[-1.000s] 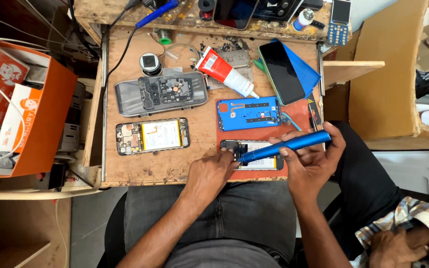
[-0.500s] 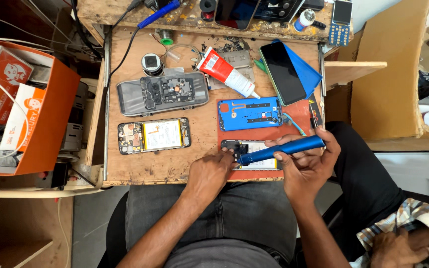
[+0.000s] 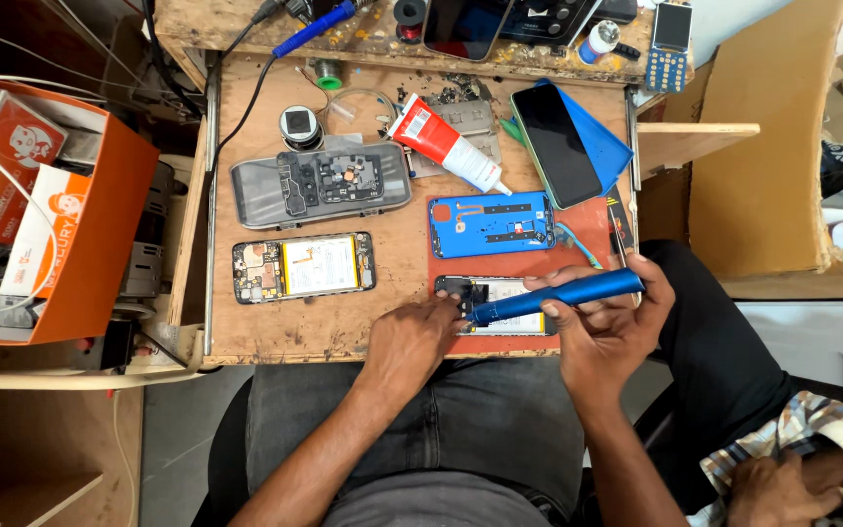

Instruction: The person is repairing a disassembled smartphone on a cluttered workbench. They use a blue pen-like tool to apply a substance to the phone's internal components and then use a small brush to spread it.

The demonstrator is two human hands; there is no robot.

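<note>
My right hand grips a blue pen-shaped electric screwdriver, its tip pointing left onto an opened phone lying on a red mat at the near edge of the wooden bench. My left hand rests on the left end of that phone, fingertips touching it beside the screwdriver tip. Both hands cover much of the phone.
A blue phone frame, a second opened phone with battery, a grey back cover, a red-and-white tube, a dark-screened phone on a blue tray lie on the bench. Orange box at left. Another person's hand at lower right.
The screwdriver and my right hand have shifted slightly down and left over the phone. My left hand stays on the phone.
</note>
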